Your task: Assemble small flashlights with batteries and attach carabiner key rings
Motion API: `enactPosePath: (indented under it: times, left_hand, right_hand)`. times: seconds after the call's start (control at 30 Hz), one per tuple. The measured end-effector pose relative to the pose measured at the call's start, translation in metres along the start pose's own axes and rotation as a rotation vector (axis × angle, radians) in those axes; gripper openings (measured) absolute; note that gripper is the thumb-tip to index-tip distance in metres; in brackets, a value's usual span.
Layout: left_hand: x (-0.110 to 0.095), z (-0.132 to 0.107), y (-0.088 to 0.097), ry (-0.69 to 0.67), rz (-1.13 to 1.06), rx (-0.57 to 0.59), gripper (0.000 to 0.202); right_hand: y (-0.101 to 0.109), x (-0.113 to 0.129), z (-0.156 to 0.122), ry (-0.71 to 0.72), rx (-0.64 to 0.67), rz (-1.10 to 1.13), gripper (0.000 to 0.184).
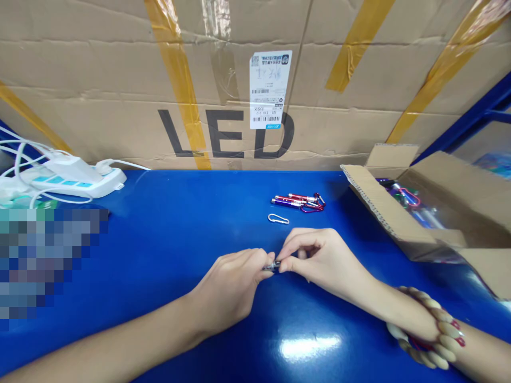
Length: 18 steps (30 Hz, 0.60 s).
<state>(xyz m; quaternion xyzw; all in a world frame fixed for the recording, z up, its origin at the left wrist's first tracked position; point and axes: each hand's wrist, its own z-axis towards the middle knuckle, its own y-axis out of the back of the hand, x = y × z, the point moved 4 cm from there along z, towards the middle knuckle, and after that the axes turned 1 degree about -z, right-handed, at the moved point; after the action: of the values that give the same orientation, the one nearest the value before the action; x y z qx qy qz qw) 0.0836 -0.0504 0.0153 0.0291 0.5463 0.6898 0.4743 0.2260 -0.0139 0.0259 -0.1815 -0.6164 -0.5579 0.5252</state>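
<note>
My left hand is closed around a small silver keychain flashlight, of which only a short metal end shows between the hands. Thumb and forefinger of my right hand pinch that end from the right. Most of the flashlight's body is hidden inside the left fist. Just beyond the hands, a loose silver carabiner lies flat on the blue table. Behind it rest a purple keychain flashlight and a red keychain flashlight, side by side with red carabiners at their right ends.
At right stands an open cardboard box with several small flashlights and carabiners inside. A white power strip with tangled cables sits at the back left. Below it is a blurred-out patch. A large carton marked LED closes off the back.
</note>
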Motion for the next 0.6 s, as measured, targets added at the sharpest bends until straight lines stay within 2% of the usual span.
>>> enactPosePath:
  times: [0.13, 0.27, 0.6]
  left_hand:
    - [-0.002, -0.001, 0.001, -0.059, 0.060, -0.041, 0.021]
    - [0.001, -0.003, 0.001, -0.036, 0.049, -0.049, 0.018]
    - [0.001, -0.003, 0.003, -0.017, 0.031, -0.098, 0.010]
  right_hand:
    - [-0.003, -0.006, 0.000, -0.158, 0.047, 0.077, 0.025]
    - [-0.005, -0.013, 0.000, -0.318, 0.104, 0.154, 0.026]
    - [0.000, -0.013, 0.003, -0.351, 0.160, 0.192, 0.023]
